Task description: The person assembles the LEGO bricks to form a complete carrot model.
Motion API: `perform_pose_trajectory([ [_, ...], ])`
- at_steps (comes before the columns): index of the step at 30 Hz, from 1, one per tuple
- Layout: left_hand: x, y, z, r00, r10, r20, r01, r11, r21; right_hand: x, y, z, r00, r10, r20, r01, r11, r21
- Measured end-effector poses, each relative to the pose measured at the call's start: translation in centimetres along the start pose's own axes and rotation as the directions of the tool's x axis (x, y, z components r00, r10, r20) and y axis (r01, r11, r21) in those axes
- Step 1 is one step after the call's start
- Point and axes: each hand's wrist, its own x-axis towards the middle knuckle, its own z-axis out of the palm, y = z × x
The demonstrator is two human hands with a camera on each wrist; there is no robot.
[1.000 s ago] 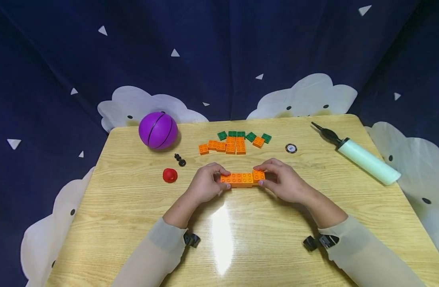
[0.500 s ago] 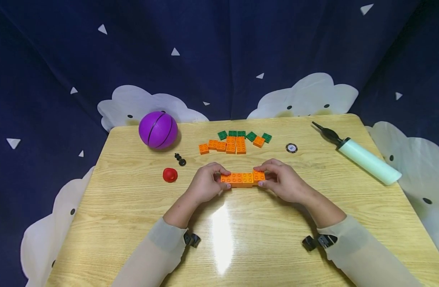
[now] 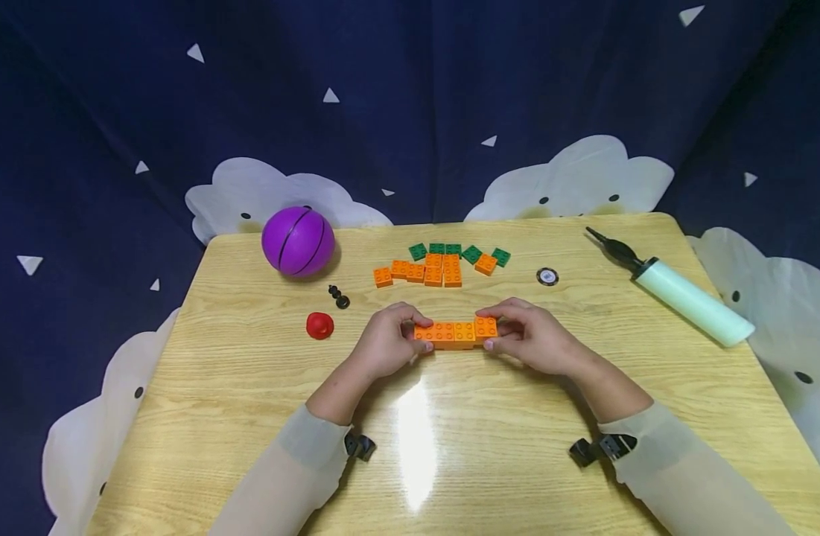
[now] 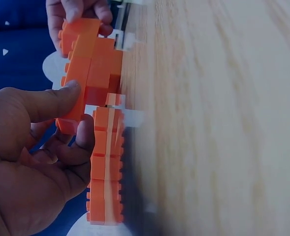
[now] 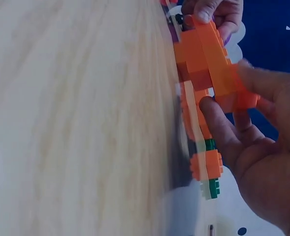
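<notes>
Between the two hands is a joined row of orange toy building bricks (image 3: 443, 335), stepped in layers underneath as both wrist views show. My left hand (image 3: 388, 341) pinches its left end between thumb and fingers. At the other end my right hand (image 3: 532, 336) grips a small square orange brick (image 3: 486, 328) that sits raised on top of the row. In the left wrist view the left thumb lies against the side of the orange build (image 4: 83, 73). The right wrist view shows the right thumb and fingers around the opposite end. Fingertips behind the bricks are partly hidden.
Behind the hands lie several loose orange bricks (image 3: 453, 271) and green bricks (image 3: 418, 251). At left are a purple ball (image 3: 298, 242), a black beaded piece (image 3: 339, 296) and a red cap-shaped object (image 3: 319, 325). Right of the bricks are a poker chip (image 3: 547, 276) and a hand pump (image 3: 691, 301).
Both hands keep the same hold on the orange row. The whole scene shifts very slightly in the head view; no brick visibly changes its place.
</notes>
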Motion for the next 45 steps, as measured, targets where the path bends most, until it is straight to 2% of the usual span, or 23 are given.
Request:
perform_pose_trajectory([
  [7, 0.1, 0.0, 0.0, 1.000, 0.006, -0.001, -0.006, 1.000, 0.001, 0.2, 0.6, -1.0, 0.999, -0.023, 0.047, 0.022, 1.000, 0.018],
  [13, 0.2, 0.1, -0.1, 1.000, -0.007, 0.003, 0.007, 1.000, 0.002, 0.6, 1.0, -1.9, 0.999, 0.011, 0.037, -0.013, 0.999, 0.051],
  [18, 0.2, 0.2, -0.2, 1.000, -0.020, 0.002, 0.020, 1.000, -0.003, 1.5, 1.4, -2.2, 0.998, 0.061, 0.003, -0.061, 0.996, 0.058],
  [23, 0.2, 0.1, -0.2, 1.000, -0.016, -0.007, 0.016, 1.000, -0.001, 2.7, 1.9, -2.2, 0.993, 0.108, -0.055, -0.108, 0.994, 0.005],
  [30, 0.2, 0.1, -0.1, 1.000, -0.012, 0.000, 0.012, 1.000, -0.002, 3.9, 2.4, -2.0, 0.988, 0.083, -0.128, -0.094, 0.992, -0.079],
  [36, 0.0, 0.0, 0.0, 1.000, -0.015, 0.006, 0.015, 1.000, -0.014, 5.1, 2.9, -1.7, 0.986, 0.073, -0.153, -0.087, 0.992, -0.090],
  [45, 0.0, 0.1, 0.0, 1.000, -0.014, 0.003, 0.014, 1.000, -0.021, 6.5, 3.4, -1.8, 0.965, 0.066, -0.255, -0.105, 0.984, -0.144],
])
